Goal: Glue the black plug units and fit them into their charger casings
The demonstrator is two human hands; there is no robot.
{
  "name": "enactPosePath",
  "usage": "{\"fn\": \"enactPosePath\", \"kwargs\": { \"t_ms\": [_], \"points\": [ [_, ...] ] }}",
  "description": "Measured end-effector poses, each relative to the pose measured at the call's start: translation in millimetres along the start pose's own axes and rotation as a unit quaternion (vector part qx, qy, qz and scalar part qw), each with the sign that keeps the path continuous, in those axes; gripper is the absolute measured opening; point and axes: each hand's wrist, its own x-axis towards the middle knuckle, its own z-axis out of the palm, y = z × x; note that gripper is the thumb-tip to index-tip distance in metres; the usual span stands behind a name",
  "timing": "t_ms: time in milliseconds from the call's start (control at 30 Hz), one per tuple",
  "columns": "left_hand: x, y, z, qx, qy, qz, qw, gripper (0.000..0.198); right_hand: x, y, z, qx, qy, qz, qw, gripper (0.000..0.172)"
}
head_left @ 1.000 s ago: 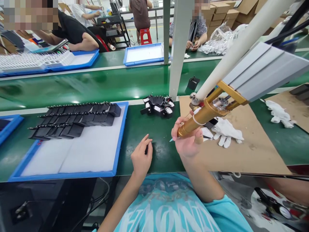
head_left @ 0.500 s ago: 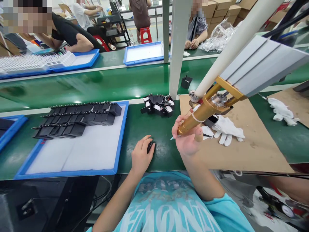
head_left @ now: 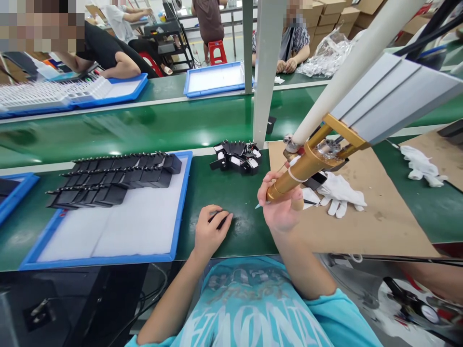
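My left hand point(head_left: 208, 236) rests low over the green bench, its fingers closed round a small black plastic part point(head_left: 217, 220) that they mostly cover. My right hand point(head_left: 281, 215) is wrapped round the lower end of a gold cylindrical dispensing tool point(head_left: 289, 180). A pale blue tip point(head_left: 258, 206) pokes out at its lower left, pointing toward the left hand but apart from the black part. Beyond both hands lies a cluster of black parts with white pieces point(head_left: 237, 158). Black housings point(head_left: 112, 193) stand in rows in a blue-edged tray point(head_left: 179, 212) to the left.
A brown cardboard sheet point(head_left: 376, 231) covers the bench at right, with white gloves point(head_left: 342, 193) on it. Behind the bench runs a green conveyor point(head_left: 162, 125), with a grey post point(head_left: 265, 72) at its near edge. Co-workers sit across it. A white pipe point(head_left: 340, 77) slants above the tool.
My left hand has shifted slightly left and turned the black part between its fingers. On the conveyor, a black box has moved left, partly behind the post. My right hand stays put.
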Motion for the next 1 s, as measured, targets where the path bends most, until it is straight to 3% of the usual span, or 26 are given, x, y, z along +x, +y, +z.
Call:
{"fn": "enactPosePath", "kwargs": {
  "t_ms": [100,333,433,500,567,633,700,767,867,1000],
  "points": [
    [1.1,-2.5,-3.7,-0.031,-0.016,-0.001,0.999,0.002,0.5,-0.7,0.4,0.002,0.003,-0.002,1.0,0.034],
    [-0.6,-11.9,-20.8,0.019,-0.216,-0.008,0.976,0.016,0.7,-1.0,0.1,-0.021,0.014,-0.003,1.0,0.034],
    [-1.1,-12.7,-23.1,-0.02,-0.233,-0.07,0.97,0.019,1.0,0.4,-1.4,-0.017,0.01,-0.01,1.0,0.033],
    [1.5,-10.8,-24.1,-0.105,-0.212,-0.168,0.957,0.023,1.3,0.8,-2.0,-0.013,0.005,-0.012,1.0,0.033],
    [6.6,-7.0,-26.1,-0.254,-0.164,-0.309,0.902,0.03,1.5,0.5,-2.0,-0.009,0.003,-0.013,1.0,0.033],
    [13.1,-1.8,-29.5,-0.414,-0.11,-0.437,0.791,0.035,1.6,-0.4,-1.5,0.002,0.002,-0.016,1.0,0.033],
    [19.0,2.9,-34.1,-0.522,-0.073,-0.511,0.679,0.037,1.4,-1.4,-0.9,0.009,0.004,-0.017,1.0,0.034],
    [22.8,5.7,-39.5,-0.572,-0.064,-0.538,0.616,0.037,1.1,-2.0,-0.3,0.006,0.009,-0.016,1.0,0.035],
    [24.4,5.3,-47.5,-0.601,-0.066,-0.533,0.592,0.039,0.8,-2.2,0.5,0.004,0.017,-0.02,1.0,0.032],
    [22.6,2.2,-55.9,-0.624,-0.064,-0.487,0.608,0.042,1.4,-2.6,1.4,0.007,0.015,-0.021,1.0,0.032]
  ]
}}
